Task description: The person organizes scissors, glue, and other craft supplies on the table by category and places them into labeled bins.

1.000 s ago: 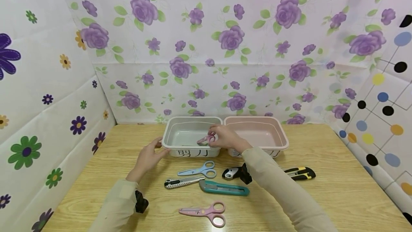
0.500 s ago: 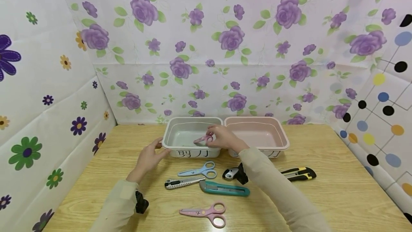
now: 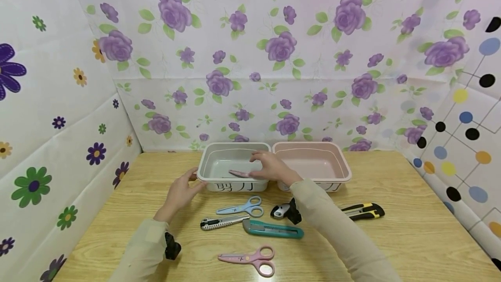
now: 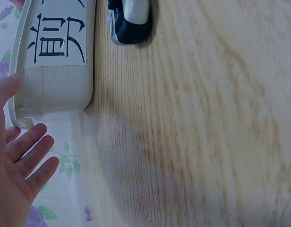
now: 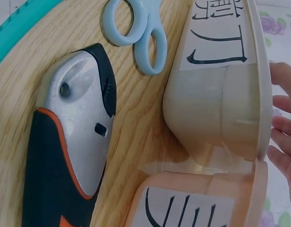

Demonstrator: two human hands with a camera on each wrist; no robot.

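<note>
A pair of pink scissors (image 3: 236, 173) lies low inside the grey plastic bin (image 3: 210, 186), its handle end hidden behind my right hand (image 3: 272, 169). That hand reaches over the bin's front right part, with a gap showing between thumb and fingers; in the right wrist view its fingers (image 5: 282, 127) look loose behind the rim. My left hand (image 3: 181, 193) holds the same bin at its front left corner. In the left wrist view the thumb (image 4: 7, 87) lies on the rim, the index finger meets the edge from the other side, and the remaining fingers extend freely.
A pink bin (image 3: 346, 173) adjoins on the right. In front lie blue scissors (image 3: 242, 207), a silver utility knife (image 3: 223, 222), a teal one (image 3: 274, 229), a black-and-silver one (image 5: 77, 123), a yellow-and-black one (image 3: 368, 211) and another pink pair of scissors (image 3: 250, 257). Patterned cloth (image 3: 250, 112) stands behind.
The pink scissors have gone lower and left in the grey bin, from tilted in the right hand's pinch to lying flatter. Thumb and fingers have parted. The left hand stays put.
</note>
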